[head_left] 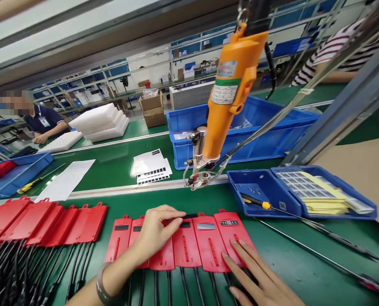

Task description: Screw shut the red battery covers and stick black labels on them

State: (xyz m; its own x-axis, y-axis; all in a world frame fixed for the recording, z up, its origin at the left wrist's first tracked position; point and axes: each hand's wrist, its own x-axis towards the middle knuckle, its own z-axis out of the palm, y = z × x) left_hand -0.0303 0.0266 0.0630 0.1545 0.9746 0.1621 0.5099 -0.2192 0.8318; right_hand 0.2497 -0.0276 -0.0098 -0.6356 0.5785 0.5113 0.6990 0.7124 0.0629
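Several flat red plastic cases (185,250) with black cables lie side by side in a row in front of me. My left hand (159,229) is above the middle of the row, thumb and fingers pinching a small black strip (190,216) at the cases' top edge. My right hand (256,272) rests with fingers spread on the lower part of the rightmost red case (232,233), which bears a black label with white marks. The case to its left has a shiny grey window (206,226); others show dark windows.
An orange electric screwdriver (229,93) hangs over the bench before a large blue bin (253,144). More red cases (42,221) are stacked at left. Blue trays (262,191) with screws and label sheets, and long screwdrivers (310,248), lie right. Label sheets (151,165) lie behind.
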